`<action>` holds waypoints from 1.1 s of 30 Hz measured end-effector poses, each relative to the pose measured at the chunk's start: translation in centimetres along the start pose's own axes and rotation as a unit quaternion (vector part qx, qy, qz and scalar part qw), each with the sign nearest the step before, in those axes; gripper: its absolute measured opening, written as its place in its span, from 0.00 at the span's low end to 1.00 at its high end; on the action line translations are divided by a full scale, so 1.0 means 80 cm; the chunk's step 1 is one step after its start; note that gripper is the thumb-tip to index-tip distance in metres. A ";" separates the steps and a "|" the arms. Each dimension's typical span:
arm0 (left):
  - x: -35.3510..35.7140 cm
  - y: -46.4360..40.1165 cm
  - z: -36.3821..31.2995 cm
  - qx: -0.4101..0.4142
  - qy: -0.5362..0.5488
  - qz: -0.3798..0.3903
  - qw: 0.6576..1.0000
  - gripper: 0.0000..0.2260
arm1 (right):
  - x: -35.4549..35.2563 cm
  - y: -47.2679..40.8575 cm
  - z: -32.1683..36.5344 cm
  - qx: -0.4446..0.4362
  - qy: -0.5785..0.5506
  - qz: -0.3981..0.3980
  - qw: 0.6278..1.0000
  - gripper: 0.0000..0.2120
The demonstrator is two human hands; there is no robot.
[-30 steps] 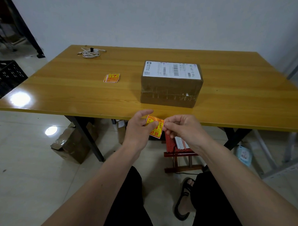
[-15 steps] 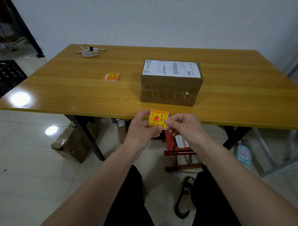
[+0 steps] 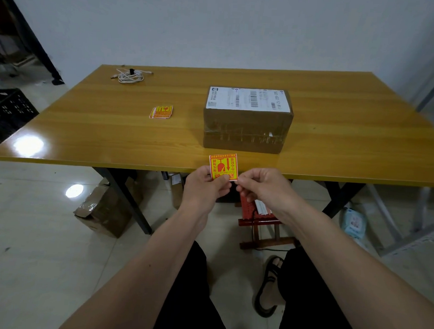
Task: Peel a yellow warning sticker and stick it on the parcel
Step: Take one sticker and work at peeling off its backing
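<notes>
A yellow warning sticker point(image 3: 223, 166) with red print stands upright at the table's front edge, held from below. My left hand point(image 3: 206, 188) pinches its lower left part with thumb and fingers. My right hand point(image 3: 259, 188) pinches its lower right corner. The brown cardboard parcel point(image 3: 246, 131) with a white shipping label on top sits on the table just beyond the sticker. A small stack of the same yellow stickers point(image 3: 161, 112) lies on the table to the left of the parcel.
The wooden table point(image 3: 347, 144) carries a coiled white cable point(image 3: 130, 75) at the back left. Under it are a cardboard box point(image 3: 103, 209) and a red stool point(image 3: 258, 215). A black crate point(image 3: 8, 112) stands at the left.
Both hands have lifted the sticker from below the table edge and turned it from tilted to upright, its face toward me. The right fingers have shifted to the lower right corner.
</notes>
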State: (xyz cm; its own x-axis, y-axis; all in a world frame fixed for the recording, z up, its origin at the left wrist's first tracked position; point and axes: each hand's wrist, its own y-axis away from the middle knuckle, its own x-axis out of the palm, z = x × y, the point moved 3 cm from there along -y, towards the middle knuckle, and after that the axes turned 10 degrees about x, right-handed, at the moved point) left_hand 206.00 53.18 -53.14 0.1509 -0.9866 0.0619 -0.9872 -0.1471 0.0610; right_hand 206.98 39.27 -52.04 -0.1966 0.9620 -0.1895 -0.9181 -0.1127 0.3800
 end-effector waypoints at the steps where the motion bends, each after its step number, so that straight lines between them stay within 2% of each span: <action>1: 0.000 0.000 -0.001 0.001 0.000 -0.004 1.000 0.06 | 0.000 0.000 0.000 -0.001 -0.002 0.000 1.000 0.07; 6: 0.000 0.003 -0.003 0.006 -0.020 -0.006 1.000 0.06 | 0.005 0.000 0.000 -0.015 -0.015 -0.014 1.000 0.06; 9: -0.001 0.002 -0.004 0.005 -0.038 0.000 0.999 0.05 | 0.004 0.001 -0.001 -0.029 0.016 -0.038 0.999 0.06; 13: -0.013 -0.008 -0.016 0.018 -0.063 0.009 0.998 0.05 | 0.000 0.000 -0.002 -0.026 0.073 -0.015 0.997 0.06; 16: -0.021 -0.014 -0.022 0.025 -0.092 0.044 0.994 0.05 | -0.003 -0.004 -0.002 -0.029 0.034 -0.011 0.999 0.09; 20: -0.018 -0.011 -0.017 -0.006 -0.109 0.102 0.989 0.04 | -0.006 -0.007 -0.002 -0.036 -0.032 -0.034 0.998 0.10; 23: -0.016 -0.009 -0.014 -0.015 -0.044 0.051 0.998 0.05 | -0.004 -0.008 -0.005 -0.021 -0.055 -0.051 0.997 0.09; 28: -0.011 -0.007 -0.007 -0.026 0.019 -0.004 0.999 0.06 | 0.006 -0.005 -0.010 -0.008 -0.043 -0.023 0.999 0.07; 33: -0.007 -0.006 -0.003 -0.025 0.024 0.023 0.999 0.07 | 0.006 -0.007 -0.009 -0.014 -0.044 -0.029 0.999 0.07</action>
State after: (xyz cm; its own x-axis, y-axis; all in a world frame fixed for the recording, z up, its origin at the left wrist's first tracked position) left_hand 206.43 53.83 -52.96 0.1080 -0.9876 0.1140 -0.9897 -0.0960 0.1064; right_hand 207.14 39.62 -52.95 -0.1127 0.9850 -0.1305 -0.9369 -0.0616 0.3441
